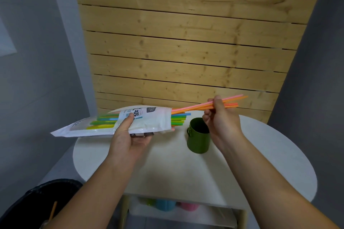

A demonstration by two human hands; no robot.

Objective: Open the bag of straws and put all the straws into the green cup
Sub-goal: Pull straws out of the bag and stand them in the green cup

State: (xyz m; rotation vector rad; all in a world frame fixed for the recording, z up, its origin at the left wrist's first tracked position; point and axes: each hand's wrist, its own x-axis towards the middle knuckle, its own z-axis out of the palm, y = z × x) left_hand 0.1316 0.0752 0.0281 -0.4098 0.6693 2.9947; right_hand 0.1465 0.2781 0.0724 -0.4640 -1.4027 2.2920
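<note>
Left hand (128, 135) grips the bag (149, 121) from below: thumb on top across the printed label, fingers curled under it. The bag is held in the air, near level, its sealed end lower and out past the left edge of the table (167, 169), its open mouth facing right.

Right hand (219, 117) pinches a small bunch of pink and orange straws (195, 107) between thumb and fingers, knuckles toward the camera. Those straws slant up to the right. Their left ends sit in the bag's mouth and their right ends stick out past the hand.

More straws (178, 118), blue, green and yellow, poke out of the mouth a short way. The rest of them show through the clear part of the bag by the left thumb.

Green cup (198, 139) stands upright on the white round table, just below the right hand and just right of the bag's mouth. The hand hides part of the rim. There is a small handle on the cup's left side.

A wood slat wall (186, 42) stands behind the table, with grey wall on either side.

On a shelf under the tabletop are three blurred cups: green (149, 201), blue (165, 204), pink (188, 206).

At lower left is a black bin (37, 201) with a thin orange stick (53, 210) in it; cannot tell what the stick is.
</note>
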